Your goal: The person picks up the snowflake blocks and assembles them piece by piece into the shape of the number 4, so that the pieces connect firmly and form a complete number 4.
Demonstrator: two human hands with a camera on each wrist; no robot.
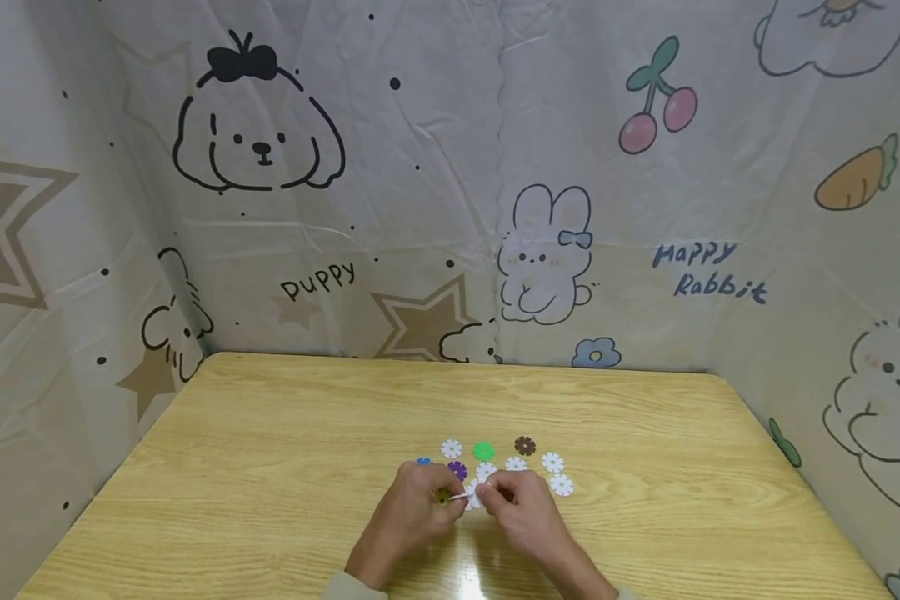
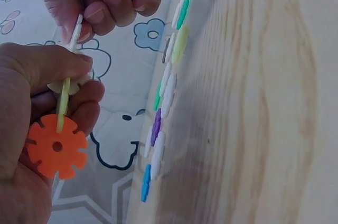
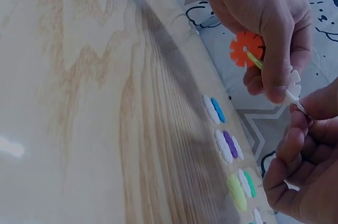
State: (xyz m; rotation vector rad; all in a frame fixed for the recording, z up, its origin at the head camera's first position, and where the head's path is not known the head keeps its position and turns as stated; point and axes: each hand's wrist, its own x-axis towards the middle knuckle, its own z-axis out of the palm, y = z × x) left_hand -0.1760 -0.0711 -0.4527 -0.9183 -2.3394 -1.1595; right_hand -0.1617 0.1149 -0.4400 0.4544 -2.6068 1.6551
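Note:
My left hand (image 1: pixel 420 505) grips a small joined string of plastic snowflake discs above the table. An orange disc (image 2: pixel 71 152) hangs at its near end, slotted to a yellow disc (image 2: pixel 65 97) seen edge-on. Beyond that, a white disc (image 3: pixel 295 84) is pinched between left thumb and fingers. Between thumb and fingertips, my right hand (image 1: pixel 531 510) pinches another white disc (image 2: pixel 76 29), held edge-on at the first white one. The two white discs meet right at the fingertips, where the slots are partly hidden.
Loose discs lie flat on the wooden table (image 1: pixel 270 467) just beyond the hands: several white ones (image 1: pixel 552 462), a green disc (image 1: pixel 483 451), a brown disc (image 1: pixel 525 446), a purple disc (image 1: pixel 457 471) and a blue disc (image 1: pixel 423 461). Printed cloth (image 1: pixel 435 167) stands around the table's back and sides.

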